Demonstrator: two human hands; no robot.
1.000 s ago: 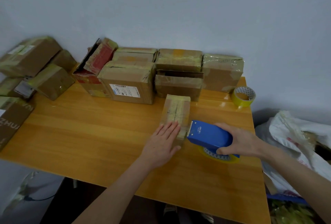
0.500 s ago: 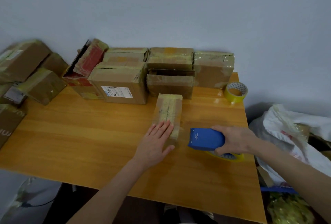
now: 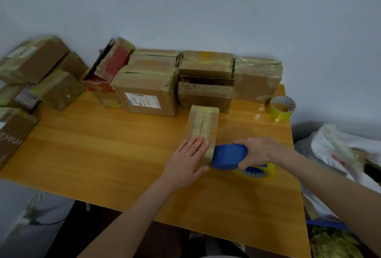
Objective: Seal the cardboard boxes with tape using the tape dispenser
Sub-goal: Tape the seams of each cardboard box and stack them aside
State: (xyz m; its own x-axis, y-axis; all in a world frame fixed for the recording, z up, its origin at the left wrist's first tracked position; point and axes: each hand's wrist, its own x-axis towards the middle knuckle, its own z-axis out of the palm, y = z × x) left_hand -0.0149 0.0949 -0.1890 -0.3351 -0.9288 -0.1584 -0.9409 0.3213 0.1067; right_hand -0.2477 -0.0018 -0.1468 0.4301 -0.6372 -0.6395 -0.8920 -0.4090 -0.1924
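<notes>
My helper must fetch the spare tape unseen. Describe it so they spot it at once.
On the table, go to the far right corner by the wall. Right of the last box stands a yellow tape roll. Unlike the roll in the blue dispenser, it sits loose.

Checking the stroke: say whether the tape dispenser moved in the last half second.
Yes: the tape dispenser moved left, closing its gap to the small box.

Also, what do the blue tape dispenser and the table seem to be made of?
The tape dispenser looks like moulded plastic: smooth, uniformly blue, rounded shell. The table looks like wood or wood-grain laminate, glossy: straight grain lines and reflections; which one I cannot tell.
</notes>
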